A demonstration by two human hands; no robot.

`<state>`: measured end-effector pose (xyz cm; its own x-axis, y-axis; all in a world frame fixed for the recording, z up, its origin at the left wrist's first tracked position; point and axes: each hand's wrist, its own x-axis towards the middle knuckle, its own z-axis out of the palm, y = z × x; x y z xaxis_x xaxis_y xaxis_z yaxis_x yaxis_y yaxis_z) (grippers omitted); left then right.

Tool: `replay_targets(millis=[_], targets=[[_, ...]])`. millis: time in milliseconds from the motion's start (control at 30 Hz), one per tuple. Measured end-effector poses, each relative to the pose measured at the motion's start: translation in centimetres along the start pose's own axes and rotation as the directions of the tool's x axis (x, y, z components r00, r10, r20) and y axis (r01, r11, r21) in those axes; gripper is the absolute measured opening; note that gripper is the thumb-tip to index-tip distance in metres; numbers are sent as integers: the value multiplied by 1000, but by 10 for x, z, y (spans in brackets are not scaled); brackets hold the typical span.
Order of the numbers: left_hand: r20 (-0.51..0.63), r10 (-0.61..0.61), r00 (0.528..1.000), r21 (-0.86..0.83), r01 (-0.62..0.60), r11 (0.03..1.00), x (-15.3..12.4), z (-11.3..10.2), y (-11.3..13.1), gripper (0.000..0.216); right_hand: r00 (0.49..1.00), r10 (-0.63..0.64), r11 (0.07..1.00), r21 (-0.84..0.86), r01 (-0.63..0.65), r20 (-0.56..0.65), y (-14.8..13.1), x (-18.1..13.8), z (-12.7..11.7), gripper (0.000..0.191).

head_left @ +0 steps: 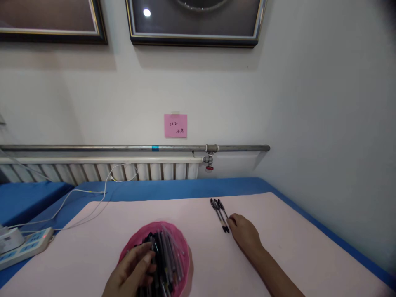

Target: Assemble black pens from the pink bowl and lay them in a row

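A pink basket [188,258] stands at the front, filled with black and clear pen parts [167,255]. Over its left side is my left hand [133,268], thumb and fingers pinched together. What they hold, if anything, I cannot make out. Two capped black pens [219,215] lie side by side on the pink sheet, right of the basket. Just beside them is a third pen [222,206], its lower end hidden under my right hand [246,233], whose fingers are closed on it.
The pink sheet [102,231] covers a blue table [173,189]. On the left are a power strip [27,249] and a white cable [66,200]. Behind the table run a radiator [154,170] and a metal pipe [93,148] with a red-handled valve [209,168].
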<state>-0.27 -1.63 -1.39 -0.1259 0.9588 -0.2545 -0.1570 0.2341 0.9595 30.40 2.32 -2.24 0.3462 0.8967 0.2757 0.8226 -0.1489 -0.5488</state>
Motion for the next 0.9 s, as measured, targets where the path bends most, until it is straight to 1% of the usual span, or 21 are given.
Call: replay_targets(millis=[100, 167, 233, 333, 367, 400, 467, 500, 533, 600, 667, 767, 900], targets=[[-73, 32, 997, -3, -32, 999, 3, -7, 8, 43, 999, -34, 999, -1, 34, 2, -1, 0, -4, 33], [-121, 60, 991, 2, -60, 998, 6, -14, 15, 42, 1000, -25, 1000, 10, 25, -6, 1, 5, -5, 30], [-119, 82, 989, 23, -80, 997, 10, -23, 20, 44, 999, 21, 1000, 22, -21, -32, 0, 8, -3, 27], [-165, 154, 974, 87, -141, 986, 17, -34, 24, 38, 999, -20, 995, 102, 23, -35, -12, 0, 3, 28], [-174, 167, 970, 118, -148, 982, 19, -37, 24, 34, 995, -100, 983, 151, 102, -20, -18, -7, 7, 27], [-174, 173, 969, 156, -147, 977, 20, -39, 24, 30, 978, -206, 961, 191, 201, 7, -26, -16, 11, 25], [-146, 183, 972, 252, -142, 957, 20, -41, 23, 24, 913, -398, 899, 237, 368, 89, -40, -34, 20, 23], [-127, 190, 974, 310, -143, 940, 20, -42, 22, 22, 875, -463, 873, 241, 423, 143, -45, -42, 25, 22], [-107, 201, 974, 373, -149, 916, 20, -43, 22, 20, 848, -495, 861, 235, 451, 188, -48, -49, 30, 22], [-70, 231, 970, 508, -165, 845, 20, -44, 21, 17, 821, -505, 862, 205, 464, 267, -49, -54, 38, 23], [-42, 256, 966, 645, -169, 745, 19, -44, 21, 15, 817, -479, 878, 175, 445, 321, -45, -51, 42, 23], [9, 257, 966, 822, -154, 548, 17, -40, 19, 11, 825, -432, 902, 166, 399, 365, -37, -43, 43, 24], [59, 233, 971, 945, -130, 299, 11, -30, 16, 13, 830, -389, 921, 162, 354, 399, -35, -39, 42, 24]])
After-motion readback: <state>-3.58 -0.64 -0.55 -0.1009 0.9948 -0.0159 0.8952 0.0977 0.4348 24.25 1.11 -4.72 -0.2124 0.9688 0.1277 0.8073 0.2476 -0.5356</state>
